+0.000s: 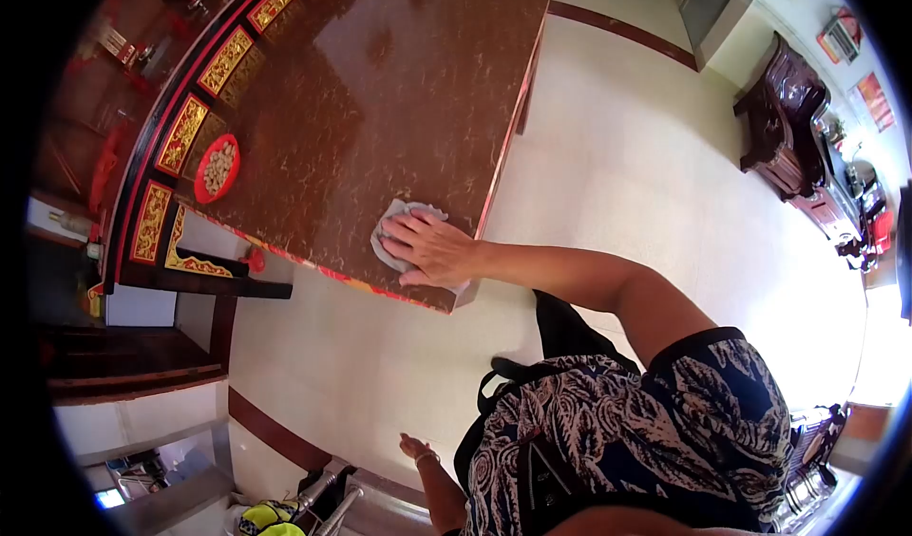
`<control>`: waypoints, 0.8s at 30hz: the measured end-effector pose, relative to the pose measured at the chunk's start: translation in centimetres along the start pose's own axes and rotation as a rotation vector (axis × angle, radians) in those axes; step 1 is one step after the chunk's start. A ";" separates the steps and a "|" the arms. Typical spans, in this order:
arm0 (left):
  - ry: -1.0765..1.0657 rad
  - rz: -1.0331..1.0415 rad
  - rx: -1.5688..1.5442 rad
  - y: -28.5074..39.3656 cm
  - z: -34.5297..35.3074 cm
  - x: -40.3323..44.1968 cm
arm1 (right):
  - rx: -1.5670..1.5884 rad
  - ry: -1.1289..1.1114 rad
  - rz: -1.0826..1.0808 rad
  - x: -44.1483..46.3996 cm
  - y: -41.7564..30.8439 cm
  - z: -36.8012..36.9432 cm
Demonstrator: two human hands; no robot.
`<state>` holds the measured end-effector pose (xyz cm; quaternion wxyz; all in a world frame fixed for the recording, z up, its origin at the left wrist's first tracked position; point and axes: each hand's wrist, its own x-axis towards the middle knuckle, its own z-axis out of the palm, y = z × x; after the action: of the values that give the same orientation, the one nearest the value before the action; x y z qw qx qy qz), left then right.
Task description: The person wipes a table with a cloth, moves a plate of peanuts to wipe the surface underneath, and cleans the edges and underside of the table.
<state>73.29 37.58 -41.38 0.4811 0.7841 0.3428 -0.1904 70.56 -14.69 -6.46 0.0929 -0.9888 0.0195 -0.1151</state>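
The grey cloth (392,259) is spread, crumpled, on the brown marbled table (380,109), near the corner where the edge trimmed with a red patterned strip (328,268) is met by the long edge facing the open floor (627,156). It is set slightly in from both edges. It is covered in large part by the right hand (439,249), which is laid on it palm down. The fingers are extended and a little parted, so that the cloth is pressed from above rather than closed in the fist; whether any fold is pinched beneath the palm cannot be told. The cloth is seen to reach past the fingertips and along both sides of the fingers, while the wrist is carried over the long edge, close to the corner.

The left hand (415,448) is held low, well apart from the table and the cloth, with a bracelet (427,457) worn at its wrist. How far it is opened, and whether anything is held in it, cannot be made out.

At the far end of the red-trimmed edge, a red bowl (201,183) filled with pale, nut-like pieces (218,168) is placed near the corner, beside gilded carved panels (182,134).
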 end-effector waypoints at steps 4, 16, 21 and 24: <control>-0.073 -0.196 -0.052 -2.2 -1.3 -2.8 | -0.131 -0.056 0.233 1.7 8.5 -1.4; -0.029 -0.235 -0.139 6.3 10.3 -17.6 | -0.456 -0.047 0.596 -0.9 45.6 -11.3; 0.088 -0.310 -0.175 3.4 12.5 -24.2 | -0.509 -0.166 0.726 -0.4 59.8 -13.3; 0.148 -0.407 -0.142 -1.2 12.3 -27.1 | -0.514 -0.040 0.741 0.9 64.4 -12.1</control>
<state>54.08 17.44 -30.81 0.4603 0.6747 0.5409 -0.2008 67.50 -80.19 -6.82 -0.1204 -0.9082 0.3983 -0.0463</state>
